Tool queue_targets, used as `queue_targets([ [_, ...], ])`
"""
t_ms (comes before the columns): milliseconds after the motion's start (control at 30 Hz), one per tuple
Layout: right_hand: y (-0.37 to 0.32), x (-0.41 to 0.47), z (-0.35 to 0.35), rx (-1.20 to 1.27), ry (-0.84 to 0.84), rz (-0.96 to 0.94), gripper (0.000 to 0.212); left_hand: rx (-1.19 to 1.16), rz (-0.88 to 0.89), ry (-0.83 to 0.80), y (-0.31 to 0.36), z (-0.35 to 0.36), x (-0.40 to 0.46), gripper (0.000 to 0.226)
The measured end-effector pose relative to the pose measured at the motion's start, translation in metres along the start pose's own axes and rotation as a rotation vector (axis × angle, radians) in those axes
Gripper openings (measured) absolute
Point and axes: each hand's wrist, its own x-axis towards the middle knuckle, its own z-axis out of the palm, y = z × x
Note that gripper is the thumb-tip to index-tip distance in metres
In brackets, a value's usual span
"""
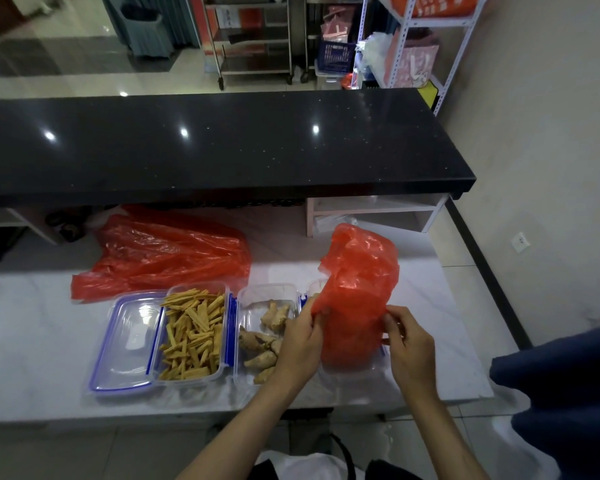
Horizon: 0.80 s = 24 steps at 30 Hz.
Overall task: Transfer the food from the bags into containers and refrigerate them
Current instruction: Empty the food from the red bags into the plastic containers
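Note:
My left hand (300,341) and my right hand (409,344) both pinch the lower edge of a red plastic bag (359,289), held upright over the open lid of the right container. That clear container (267,296) holds several pale brown food pieces (260,344). To its left a second clear container (222,292) with blue clips is full of yellow food sticks (191,337), its lid (129,344) folded open to the left. Whether anything is inside the held bag is hidden.
A second red bag (167,251) lies crumpled at the back left of the white marble counter (32,341). A raised black counter (222,143) runs behind. Dark blue cloth (561,393) hangs at the right edge. Shelving stands beyond.

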Motion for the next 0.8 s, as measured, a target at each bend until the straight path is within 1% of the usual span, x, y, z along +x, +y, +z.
queue_targets([
  [100,0.011,-0.001,0.0,-0.004,-0.062,0.084,0.016,0.148,0.036,-0.206,-0.008,-0.001,-0.007,0.044],
  [133,0.013,-0.002,-0.001,0.016,-0.087,0.104,0.018,0.211,0.055,-0.272,-0.009,-0.001,-0.01,0.05],
  [200,0.015,-0.004,-0.001,0.052,-0.134,0.14,0.027,0.344,0.085,-0.351,-0.011,0.002,-0.014,0.074],
  [233,0.016,-0.004,-0.001,0.055,-0.147,0.151,0.031,0.411,0.113,-0.357,-0.011,0.002,-0.014,0.083],
  [267,0.017,-0.004,-0.001,0.051,-0.15,0.153,0.033,0.459,0.152,-0.346,-0.012,0.003,-0.013,0.084],
  [333,0.018,-0.003,0.0,0.014,-0.137,0.145,0.028,0.481,0.204,-0.317,-0.012,0.005,-0.01,0.073],
  [367,0.019,-0.003,0.001,-0.01,-0.127,0.13,0.026,0.473,0.201,-0.305,-0.011,0.004,-0.01,0.07],
  [433,0.018,-0.005,0.0,-0.041,-0.112,0.08,0.032,0.467,0.158,-0.286,-0.012,0.004,-0.012,0.084],
  [467,0.016,-0.006,-0.001,-0.044,-0.11,0.059,0.035,0.468,0.124,-0.285,-0.014,0.004,-0.013,0.088],
  [500,0.013,-0.008,-0.003,-0.047,-0.11,0.046,0.037,0.465,0.092,-0.29,-0.017,0.004,-0.014,0.083],
  [600,0.006,-0.01,-0.004,-0.05,-0.109,0.029,0.031,0.391,0.008,-0.256,-0.024,0.005,-0.012,0.038],
  [633,0.005,-0.009,-0.003,-0.05,-0.107,0.033,0.026,0.362,0.009,-0.237,-0.025,0.006,-0.011,0.03],
  [700,0.006,-0.006,-0.003,-0.04,-0.088,0.033,0.019,0.297,0.003,-0.196,-0.025,0.008,-0.008,0.029],
  [800,0.005,-0.001,-0.003,-0.032,-0.067,0.012,0.015,0.136,-0.052,-0.123,-0.024,0.013,-0.004,0.023],
])
